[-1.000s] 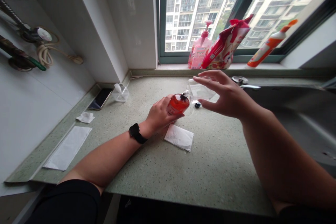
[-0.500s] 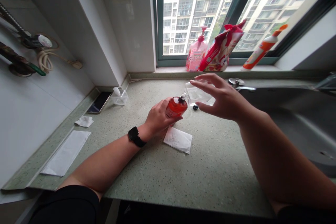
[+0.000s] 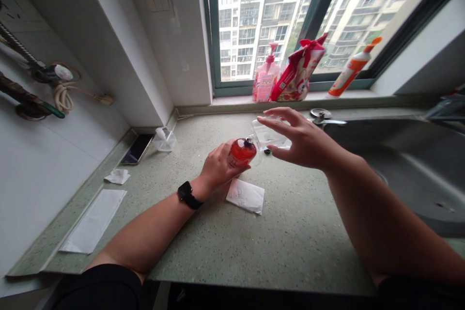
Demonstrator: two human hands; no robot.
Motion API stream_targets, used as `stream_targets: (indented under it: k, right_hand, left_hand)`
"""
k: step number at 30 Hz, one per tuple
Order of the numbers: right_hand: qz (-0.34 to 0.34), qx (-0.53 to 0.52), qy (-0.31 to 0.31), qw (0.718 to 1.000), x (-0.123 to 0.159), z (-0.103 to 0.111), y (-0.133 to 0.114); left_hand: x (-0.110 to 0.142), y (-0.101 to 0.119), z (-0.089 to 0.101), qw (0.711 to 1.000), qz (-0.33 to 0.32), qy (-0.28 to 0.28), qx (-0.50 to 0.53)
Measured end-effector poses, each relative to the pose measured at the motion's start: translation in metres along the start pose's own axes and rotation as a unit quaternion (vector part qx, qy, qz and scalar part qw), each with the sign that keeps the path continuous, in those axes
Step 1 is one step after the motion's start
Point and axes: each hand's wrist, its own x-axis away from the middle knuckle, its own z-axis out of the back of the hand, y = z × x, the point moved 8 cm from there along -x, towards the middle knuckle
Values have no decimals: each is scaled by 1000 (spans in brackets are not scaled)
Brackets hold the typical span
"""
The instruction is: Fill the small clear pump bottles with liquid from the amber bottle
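Note:
My left hand (image 3: 218, 165) is closed round a bottle of red liquid (image 3: 242, 152), tilted toward the right. My right hand (image 3: 296, 138) grips a clear bottle (image 3: 271, 133) that lies nearly on its side, its threaded neck against the mouth of the red bottle. Much of the clear bottle is hidden behind my right fingers. Just below it a small black cap (image 3: 268, 151) rests on the counter. A folded white tissue (image 3: 246, 196) lies under and in front of my left hand.
At the left of the counter (image 3: 290, 237) are a phone (image 3: 137, 149), a clear plastic cup (image 3: 164, 139), a crumpled tissue (image 3: 116, 176) and a folded white sheet (image 3: 93, 221). A metal sink (image 3: 399, 155) is at the right. A pump bottle (image 3: 266, 80), red bag (image 3: 300, 72) and orange-white bottle (image 3: 350, 72) line the windowsill.
The camera view has shifted slightly, so the scene sits a little lower and further left. Both hands keep their hold, with the bottles' mouths still together.

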Motion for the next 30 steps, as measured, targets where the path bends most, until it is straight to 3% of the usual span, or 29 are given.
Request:
stream_targets:
  k: [30]
  right_hand:
    - [-22,25,3,999,-1,-2,-13]
  left_hand:
    - [0,4,2,1000,0,-5,-16]
